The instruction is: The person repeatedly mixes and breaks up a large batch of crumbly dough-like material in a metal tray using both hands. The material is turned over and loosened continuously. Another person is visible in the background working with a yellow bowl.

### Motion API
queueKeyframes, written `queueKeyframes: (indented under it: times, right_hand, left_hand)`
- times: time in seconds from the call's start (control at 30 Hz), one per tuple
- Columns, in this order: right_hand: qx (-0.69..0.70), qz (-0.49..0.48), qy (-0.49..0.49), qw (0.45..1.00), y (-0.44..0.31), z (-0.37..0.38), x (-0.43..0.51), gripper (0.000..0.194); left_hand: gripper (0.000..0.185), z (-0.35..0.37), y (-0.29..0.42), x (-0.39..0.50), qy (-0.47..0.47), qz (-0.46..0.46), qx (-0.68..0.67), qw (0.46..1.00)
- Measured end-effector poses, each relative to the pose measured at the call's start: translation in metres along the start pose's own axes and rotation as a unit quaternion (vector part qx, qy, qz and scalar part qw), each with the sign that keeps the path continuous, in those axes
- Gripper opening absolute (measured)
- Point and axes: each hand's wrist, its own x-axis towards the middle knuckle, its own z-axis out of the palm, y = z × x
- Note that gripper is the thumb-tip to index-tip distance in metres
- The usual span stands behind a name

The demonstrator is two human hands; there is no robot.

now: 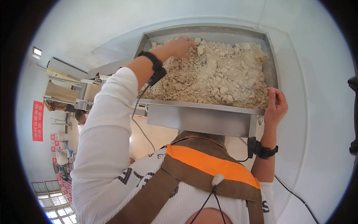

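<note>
A wide stainless-steel trough in front of me holds a thick bed of pale, crumbly dough. At the far left part of the bed, my left hand reaches into the crumbs. Its fingertips are partly hidden there, so its grip does not show. My right hand is at the trough's near right corner, with bent fingers hooked over the rim. Each wrist wears a black strap with a small device; the left one has a cable running down from it.
White walls stand close behind and to the right of the trough. To the left is a roller machine with a sheet of material on it. Another person is beyond my left arm. A black cable runs at lower right.
</note>
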Motion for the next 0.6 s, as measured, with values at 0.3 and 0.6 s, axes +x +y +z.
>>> queueKeyframes:
  times: [0.3,0.6]
  right_hand:
    - [-0.013,-0.004,-0.004,1.0,-0.005,0.0,0.0,0.018]
    - [-0.044,-0.02,-0.024,0.999,-0.012,-0.001,0.0,0.018]
  left_hand:
    - [0.072,-0.029,0.06,0.029,-0.105,-0.094,-0.11,0.984]
    - [0.095,-0.012,0.127,0.049,-0.133,-0.142,-0.328,0.924]
